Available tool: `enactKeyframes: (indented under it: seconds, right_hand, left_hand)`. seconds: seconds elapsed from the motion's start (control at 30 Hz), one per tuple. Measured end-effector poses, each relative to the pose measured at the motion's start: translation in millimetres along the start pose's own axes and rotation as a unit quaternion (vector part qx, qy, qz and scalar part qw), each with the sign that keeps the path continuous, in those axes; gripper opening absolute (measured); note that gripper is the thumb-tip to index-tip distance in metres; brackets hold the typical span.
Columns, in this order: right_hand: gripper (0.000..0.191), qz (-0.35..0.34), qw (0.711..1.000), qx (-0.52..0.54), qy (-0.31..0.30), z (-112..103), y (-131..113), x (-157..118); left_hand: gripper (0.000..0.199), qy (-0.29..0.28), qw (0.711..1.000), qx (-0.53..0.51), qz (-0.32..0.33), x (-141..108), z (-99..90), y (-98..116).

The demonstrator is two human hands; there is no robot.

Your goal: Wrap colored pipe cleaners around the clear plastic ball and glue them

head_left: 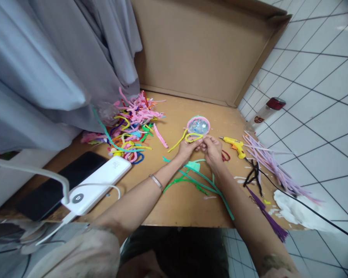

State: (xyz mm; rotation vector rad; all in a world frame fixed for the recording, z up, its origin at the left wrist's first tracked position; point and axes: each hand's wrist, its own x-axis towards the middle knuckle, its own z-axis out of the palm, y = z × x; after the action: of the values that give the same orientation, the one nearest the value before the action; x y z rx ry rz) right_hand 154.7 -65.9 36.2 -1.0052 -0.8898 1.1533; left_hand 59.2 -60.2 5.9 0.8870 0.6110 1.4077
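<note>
My left hand [187, 150] pinches a yellow pipe cleaner [178, 141], which is bent into a loop at the fingers, with a loose tail hanging to the left. My right hand [212, 150] is closed at the same piece, its fingertips touching those of the left. Just beyond the hands stands a small round pink-rimmed dish [198, 126] holding small bits. Teal pipe cleaners [220, 193] and a bent green one [181, 179] lie under and between my forearms. A dark red loop [226, 156] lies beside my right hand.
Mixed pipe cleaners [139, 112] heap at the left, near a white power bank [100, 185] and black phone [63, 185]. Rightward are a yellow glue gun [234, 146] with its cord, lilac pipe cleaners [266, 166], a purple tassel [268, 218] and a bottle [262, 116]. Cardboard [191, 50] stands behind.
</note>
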Motion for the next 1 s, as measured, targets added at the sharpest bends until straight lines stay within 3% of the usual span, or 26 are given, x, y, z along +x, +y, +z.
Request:
enactKeyframes:
  seconds: [0.23, 0.5, 0.63, 0.8, 1.0]
  right_hand:
    - [0.020, 0.001, 0.999, -0.033, -0.007, 3.8, -2.5, -4.6]
    - [0.023, -0.021, 0.999, -0.016, 0.029, 8.5, 0.3, -7.0]
    - [0.024, -0.011, 0.999, -0.047, -0.009, 2.2, -2.8, -2.8]
    - [0.020, -0.013, 0.991, -0.121, -0.061, -11.6, -11.8, 6.0]
    - [0.009, -0.049, 0.977, -0.177, -0.110, -20.8, -20.6, 9.5]
  left_hand:
    - [0.033, 0.065, 0.997, -0.031, -0.026, 0.9, 1.5, 5.2]
    - [0.042, 0.087, 0.992, -0.059, -0.063, -1.5, 4.2, 16.1]
    - [0.046, 0.110, 0.992, -0.041, -0.040, 3.6, -3.4, 22.1]
    - [0.038, 0.055, 0.995, 0.077, 0.023, 5.7, -12.7, 27.1]
    - [0.028, -0.021, 0.985, 0.170, 0.034, -2.1, -11.9, 28.2]
